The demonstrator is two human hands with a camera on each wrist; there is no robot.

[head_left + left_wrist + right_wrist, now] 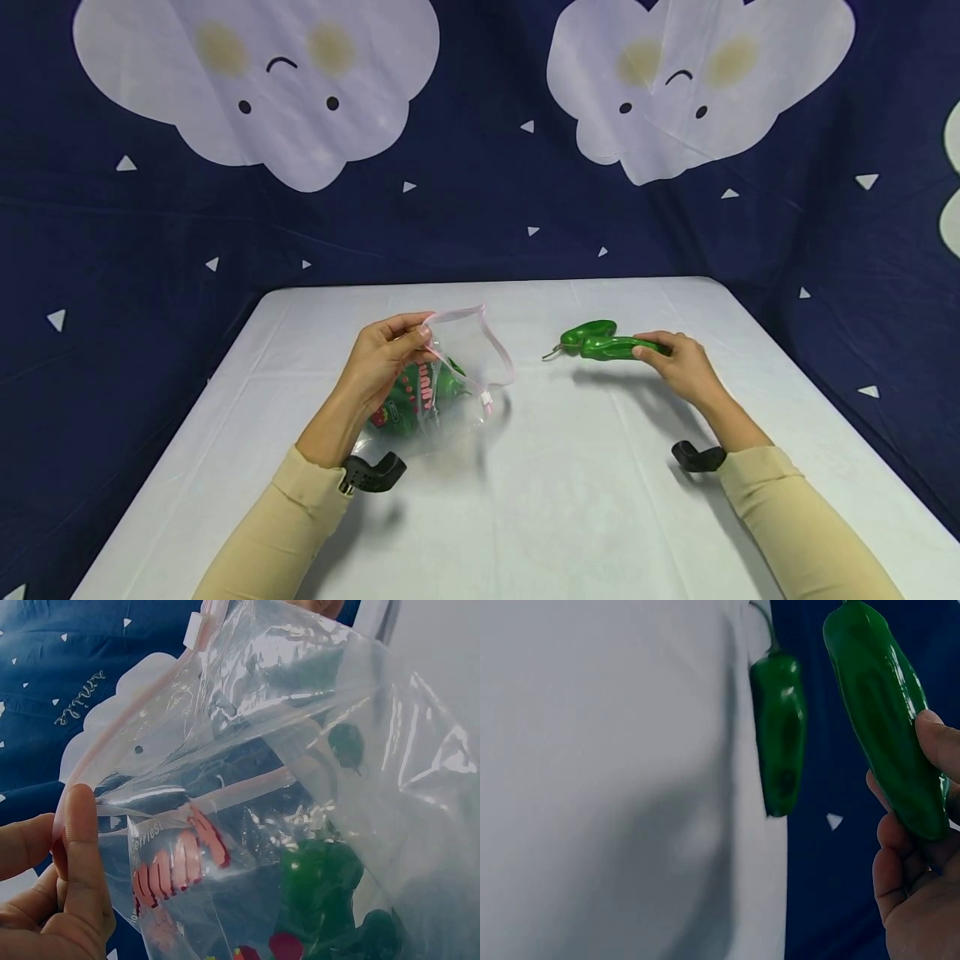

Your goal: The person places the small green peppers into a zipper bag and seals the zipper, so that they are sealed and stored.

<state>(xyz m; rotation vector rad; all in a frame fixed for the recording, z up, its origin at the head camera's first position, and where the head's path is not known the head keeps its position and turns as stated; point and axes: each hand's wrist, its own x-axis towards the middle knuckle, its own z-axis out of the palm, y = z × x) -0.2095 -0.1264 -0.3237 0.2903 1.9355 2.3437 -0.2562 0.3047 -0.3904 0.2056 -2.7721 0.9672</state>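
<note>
My left hand (382, 358) pinches the pink-edged rim of a clear zip bag (472, 350), whose mouth gapes toward the right. Inside the bag, green peppers (322, 892) show through the printed plastic; how many is unclear. A white slider (196, 631) sits on the pink zip track. On the right, my right hand (678, 367) holds a green pepper (877, 712) by its lower end, thumb on one side and fingers on the other. This pepper is raised above the table. A second green pepper (780, 735) with a curved stem lies on the table behind it.
A white cloth covers the table (555, 500). Behind it hangs a dark blue curtain (480, 225) with white clouds and small triangles. Black wrist cameras (375, 473) are strapped to both wrists.
</note>
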